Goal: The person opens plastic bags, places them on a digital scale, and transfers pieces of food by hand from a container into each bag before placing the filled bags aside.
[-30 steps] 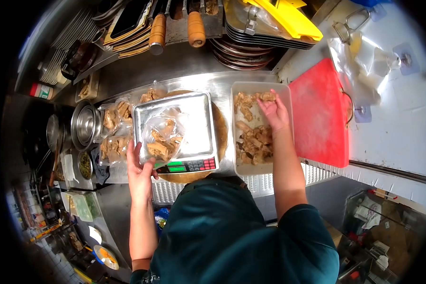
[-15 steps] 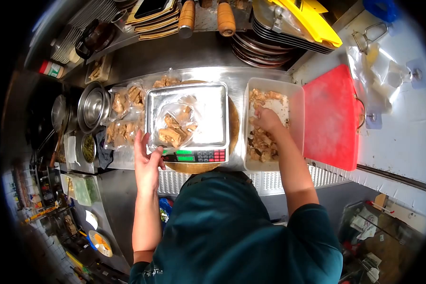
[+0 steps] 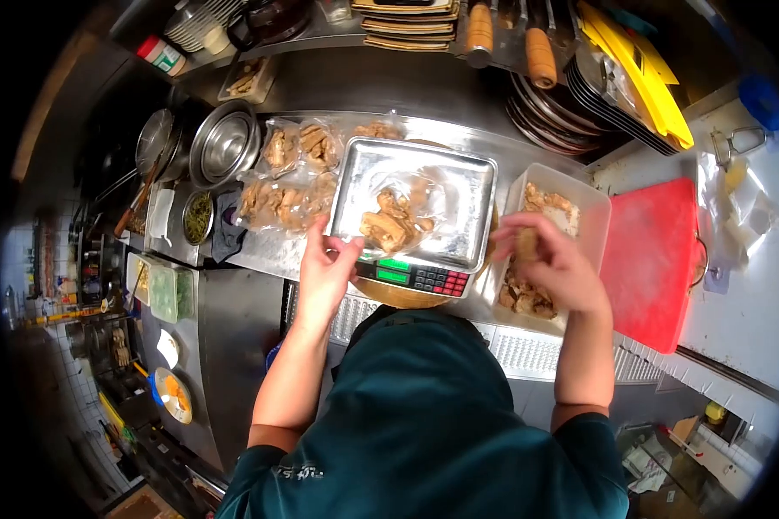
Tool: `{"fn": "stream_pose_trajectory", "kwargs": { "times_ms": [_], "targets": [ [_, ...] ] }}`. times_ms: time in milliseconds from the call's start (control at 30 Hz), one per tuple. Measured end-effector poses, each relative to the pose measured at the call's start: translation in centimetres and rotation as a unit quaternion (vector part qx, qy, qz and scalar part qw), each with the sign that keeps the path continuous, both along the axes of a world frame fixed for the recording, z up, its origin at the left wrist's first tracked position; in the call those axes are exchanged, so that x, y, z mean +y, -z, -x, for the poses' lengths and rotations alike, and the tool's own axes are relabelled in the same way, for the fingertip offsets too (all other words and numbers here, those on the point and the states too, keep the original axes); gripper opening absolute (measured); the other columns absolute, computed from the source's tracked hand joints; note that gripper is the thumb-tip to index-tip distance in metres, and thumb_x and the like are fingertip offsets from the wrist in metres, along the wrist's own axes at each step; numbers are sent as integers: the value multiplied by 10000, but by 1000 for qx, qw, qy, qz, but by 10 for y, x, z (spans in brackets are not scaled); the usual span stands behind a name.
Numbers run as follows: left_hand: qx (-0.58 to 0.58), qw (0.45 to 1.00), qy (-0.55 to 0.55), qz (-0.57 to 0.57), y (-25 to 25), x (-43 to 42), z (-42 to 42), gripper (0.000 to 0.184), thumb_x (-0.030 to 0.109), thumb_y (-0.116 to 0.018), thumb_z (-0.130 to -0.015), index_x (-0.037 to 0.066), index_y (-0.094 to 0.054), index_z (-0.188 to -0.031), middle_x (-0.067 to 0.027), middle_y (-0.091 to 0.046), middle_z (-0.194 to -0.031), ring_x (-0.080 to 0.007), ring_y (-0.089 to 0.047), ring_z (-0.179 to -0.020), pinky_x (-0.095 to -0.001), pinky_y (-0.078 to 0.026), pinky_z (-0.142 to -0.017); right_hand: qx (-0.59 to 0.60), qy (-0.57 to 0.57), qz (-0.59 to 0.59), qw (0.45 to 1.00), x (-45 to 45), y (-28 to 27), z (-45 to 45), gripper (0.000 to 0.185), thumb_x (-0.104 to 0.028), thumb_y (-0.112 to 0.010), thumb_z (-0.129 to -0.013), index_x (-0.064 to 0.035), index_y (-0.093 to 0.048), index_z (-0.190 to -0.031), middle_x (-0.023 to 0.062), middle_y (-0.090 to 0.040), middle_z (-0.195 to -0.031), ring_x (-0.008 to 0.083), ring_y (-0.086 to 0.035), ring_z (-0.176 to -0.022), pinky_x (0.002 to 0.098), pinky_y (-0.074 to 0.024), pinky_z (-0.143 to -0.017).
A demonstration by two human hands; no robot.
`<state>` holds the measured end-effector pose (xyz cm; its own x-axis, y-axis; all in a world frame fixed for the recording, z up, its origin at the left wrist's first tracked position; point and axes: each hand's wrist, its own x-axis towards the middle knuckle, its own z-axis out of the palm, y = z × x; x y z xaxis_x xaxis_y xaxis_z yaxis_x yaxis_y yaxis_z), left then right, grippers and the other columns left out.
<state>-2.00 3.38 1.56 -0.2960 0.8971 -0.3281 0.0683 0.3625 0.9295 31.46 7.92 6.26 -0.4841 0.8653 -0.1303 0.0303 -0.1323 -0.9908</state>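
A digital scale with a steel tray (image 3: 467, 190) bears an open plastic bag of brown meat pieces (image 3: 385, 227). My left hand (image 3: 327, 264) is at the tray's lower left corner, thumb and fingers closed at the bag's edge. Between the scale and a clear plastic tub (image 3: 590, 216), my right hand (image 3: 554, 259) holds a brown piece (image 3: 525, 246) in its fingers, slightly blurred. More meat pieces lie in the tub, partly hidden by this hand. Left of the scale are several filled bags (image 3: 277, 201).
Nested steel bowls (image 3: 225, 149) and a bowl of greens (image 3: 199, 216) stand at the left. A red board (image 3: 653, 264) is right of the tub. Above are dark plates (image 3: 550, 117), wooden-handled tools (image 3: 541, 59) and a yellow item (image 3: 645, 73).
My right hand has risen out of the tub toward the scale with a piece in its fingers. My left hand has closed at the bag's edge. The whole view has shifted and turned.
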Motion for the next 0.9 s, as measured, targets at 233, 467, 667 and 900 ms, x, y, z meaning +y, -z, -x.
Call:
{"fn": "stream_pose_trajectory", "kwargs": {
  "times_ms": [233,467,667,900],
  "targets": [
    [-132,989,-3,-72,13,3,-2,513,-71,-536,-895,-17,-456,-1399,-33,-596,-873,-126,-595,-722,-266,-521,-672,-150,-44,-173,972,32,26,132,546,-92,-668,-863,-42,-513,-1385,236,-675,-1124,398,-671,-1013,442,-527,-900],
    [-152,986,1,-76,14,6,3,482,-41,-566,-914,-13,-475,-1386,-28,-612,-868,-121,-606,-729,-252,-504,-685,-285,15,-283,916,38,34,142,540,-79,-670,-890,-1,-506,-1399,254,-590,-1311,412,-588,-1197,436,-468,-1037],
    [-156,987,-2,-50,9,11,5,504,-50,-569,-915,-64,-441,-1402,-43,-598,-881,-106,-587,-731,-231,-493,-664,-262,4,-328,908,26,14,121,471,-91,-673,-901,2,-564,-1349,239,-606,-1303,423,-587,-1196,427,-475,-1032],
    [-153,987,-21,-35,9,13,18,464,121,-662,-962,-28,-492,-1368,-3,-593,-798,-82,-556,-647,-228,-475,-582,-217,97,-215,947,10,0,50,394,-70,-674,-931,-37,-613,-1319,172,-681,-1193,234,-703,-1026,329,-586,-811]
  ]
}}
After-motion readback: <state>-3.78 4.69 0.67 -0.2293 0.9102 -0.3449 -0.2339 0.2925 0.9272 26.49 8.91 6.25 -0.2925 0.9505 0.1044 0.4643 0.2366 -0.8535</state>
